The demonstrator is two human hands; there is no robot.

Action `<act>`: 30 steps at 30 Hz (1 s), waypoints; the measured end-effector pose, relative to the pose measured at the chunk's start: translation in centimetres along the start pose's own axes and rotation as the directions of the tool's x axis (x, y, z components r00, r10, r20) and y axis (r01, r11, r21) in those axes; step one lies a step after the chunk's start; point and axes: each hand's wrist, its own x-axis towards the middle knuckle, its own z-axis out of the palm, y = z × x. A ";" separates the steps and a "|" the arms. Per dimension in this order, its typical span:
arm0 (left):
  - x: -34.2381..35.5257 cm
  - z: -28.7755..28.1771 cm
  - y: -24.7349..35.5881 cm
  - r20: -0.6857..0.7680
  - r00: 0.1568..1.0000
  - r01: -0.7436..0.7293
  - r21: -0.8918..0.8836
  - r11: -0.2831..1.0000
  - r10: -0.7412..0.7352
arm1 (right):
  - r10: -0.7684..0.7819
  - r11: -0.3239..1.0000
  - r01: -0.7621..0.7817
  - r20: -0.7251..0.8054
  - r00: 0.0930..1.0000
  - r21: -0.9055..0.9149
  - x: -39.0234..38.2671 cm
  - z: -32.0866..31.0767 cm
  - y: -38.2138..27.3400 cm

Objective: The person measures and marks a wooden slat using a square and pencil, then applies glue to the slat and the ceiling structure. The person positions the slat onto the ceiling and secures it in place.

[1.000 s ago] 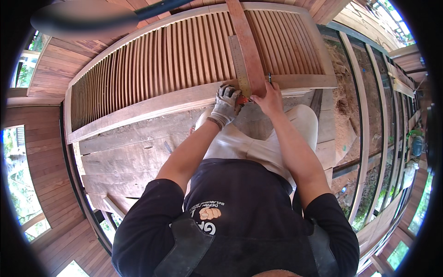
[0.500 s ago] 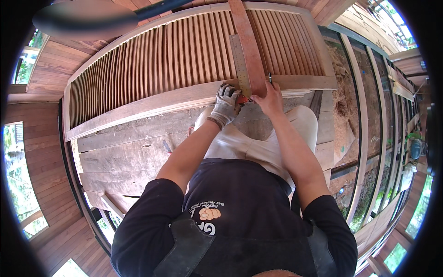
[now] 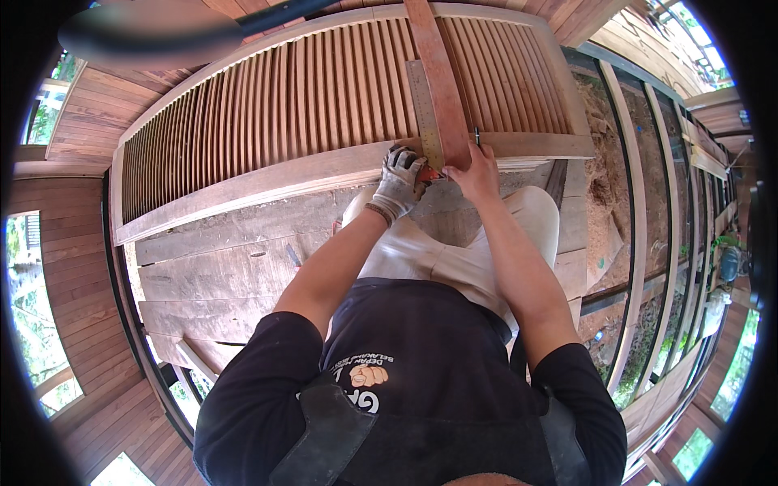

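Observation:
My left hand, in a worn grey-white work glove, is closed around the red-orange handle of a try square. The square's metal blade lies along the left edge of a reddish wooden board, which crosses a louvred wooden panel. My bare right hand is closed at the board's near end, its thumb against the wood. A dark pen or pencil sticks up from the fingers of that hand. Part of the square's handle is hidden by the glove.
Rough planks lie between the panel and my legs. On the right, long timber joists run over open ground with wood shavings. A wooden plank wall stands at the left. A small tool lies near my left forearm.
The board, the square and both hands appear very slightly further right in the picture. Both grips look the same.

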 end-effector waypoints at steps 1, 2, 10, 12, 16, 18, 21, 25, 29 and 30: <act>0.1 0.0 0.1 0.001 1.000 -0.001 0.000 1.000 0.001 | -0.001 1.000 0.001 -0.006 1.000 -0.002 0.0 0.0 0.1; 0.0 0.0 0.0 -0.004 1.000 -0.005 -0.001 1.000 0.005 | -0.002 1.000 0.002 -0.012 1.000 -0.005 -0.1 0.1 0.1; -0.1 0.2 -0.2 -0.011 1.000 0.000 -0.019 1.000 0.000 | -0.022 1.000 0.022 -0.021 1.000 -0.015 -0.1 0.7 0.6; 0.4 -0.3 -0.2 0.030 0.999 0.036 -0.047 0.998 -0.035 | -0.042 0.999 0.041 -0.046 0.998 -0.027 0.3 0.7 0.6; -0.2 -2.9 -0.8 0.130 0.984 0.122 0.038 0.992 -0.126 | 0.001 1.000 -0.002 -0.045 0.999 -0.010 0.0 0.4 0.0; -1.1 -5.2 -1.2 0.153 0.962 0.212 0.116 0.970 -0.228 | 0.040 0.999 -0.042 -0.066 0.997 -0.033 0.0 0.9 0.5; -3.4 -8.7 -3.7 0.164 0.934 0.284 0.195 0.939 -0.317 | 0.068 0.996 -0.074 -0.113 0.991 -0.053 0.5 1.0 1.2; -7.2 -12.7 -7.9 0.119 0.886 0.409 0.252 0.877 -0.448 | 0.111 0.992 -0.117 -0.118 0.987 -0.048 0.9 0.0 1.8; -10.1 -16.0 -11.1 0.004 0.874 0.466 0.282 0.839 -0.486 | 0.189 0.968 -0.203 -0.104 0.976 -0.146 2.1 -1.7 2.8; -10.7 -16.9 -11.7 -0.006 0.882 0.456 0.268 0.849 -0.471 | 0.211 0.961 -0.225 -0.097 0.973 -0.160 2.3 -2.4 3.0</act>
